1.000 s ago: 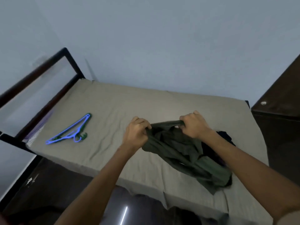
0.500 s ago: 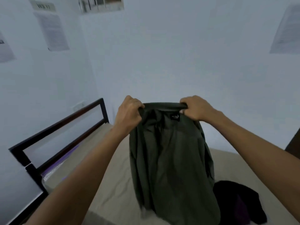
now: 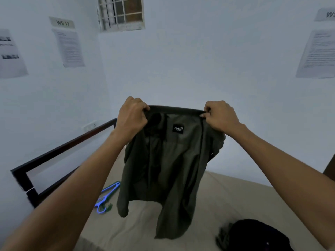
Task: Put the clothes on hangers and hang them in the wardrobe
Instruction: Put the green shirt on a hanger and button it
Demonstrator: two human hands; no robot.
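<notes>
A: Nearest first. What lies at 5 o'clock?

B: A heap of dark clothes (image 3: 253, 236) on the beige bed sheet (image 3: 226, 192), cut off by the bottom edge. Too dark to tell how many pieces or what kind.

A: And the hands?

B: Both raised, forearms running in from the lower corners. The left hand (image 3: 131, 117) has its fingers curled over the left end of the collar of an olive-green shirt (image 3: 168, 169). The right hand (image 3: 220, 117) pinches the right end of the same collar between thumb and fingers.

A: How does the shirt sit?

B: It hangs in the air at centre frame, above the sheet and not touching it. Collar stretched level between the fists, 9 to 3 o'clock. Long axis vertical: collar at 12, hem at 6. The inside faces the camera, with a black neck label (image 3: 178, 128) just under the collar; its lettering is too small to read. The right sleeve is bunched behind the right wrist and mostly hidden.

A: Hangers?

B: At 7 o'clock of the shirt, a blue hanger (image 3: 107, 198) lies flat on the sheet with something green under it, perhaps a second hanger. The shirt's hem hides its upper end.

A: Further back?

B: Dark bed frame (image 3: 59, 151) at 9 o'clock. On the pale walls, printed sheets (image 3: 69, 48), one headed "WS 17", body text unreadable. Barred window (image 3: 121, 12) at 12, cropped at the top.
</notes>
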